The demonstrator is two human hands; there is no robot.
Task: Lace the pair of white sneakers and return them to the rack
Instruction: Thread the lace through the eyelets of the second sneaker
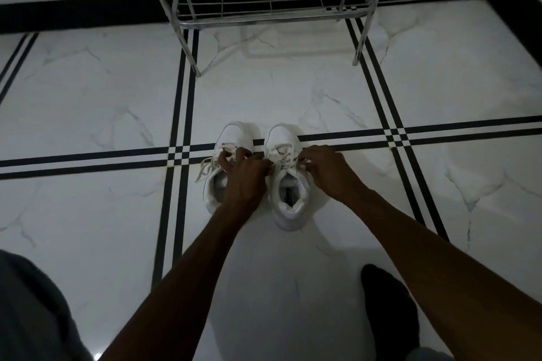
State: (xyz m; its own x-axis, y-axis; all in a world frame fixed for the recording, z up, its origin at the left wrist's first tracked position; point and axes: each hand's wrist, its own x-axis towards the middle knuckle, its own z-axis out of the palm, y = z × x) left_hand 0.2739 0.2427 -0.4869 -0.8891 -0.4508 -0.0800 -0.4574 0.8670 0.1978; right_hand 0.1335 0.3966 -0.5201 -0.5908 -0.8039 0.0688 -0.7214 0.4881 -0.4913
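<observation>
White sneakers, 2 of them, stand side by side on the marble-patterned floor tiles (117, 102), toes pointing far, across a pair of black stripes (440, 133). The right sneaker (289, 184) is partly laced; the left sneaker (231, 138) has a loose lace (205, 168) trailing off its left side. The left hand (245, 173) reaches across the left sneaker and pinches the right sneaker's lace at its left edge. The right hand (325, 167) pinches a lace end at that sneaker's right edge. Farther away, a metal wire shoe rack (269, 9) stands against the wall by a black baseboard (82, 12). Near right, a foot in a dark sock (387, 311) rests on the floor.
</observation>
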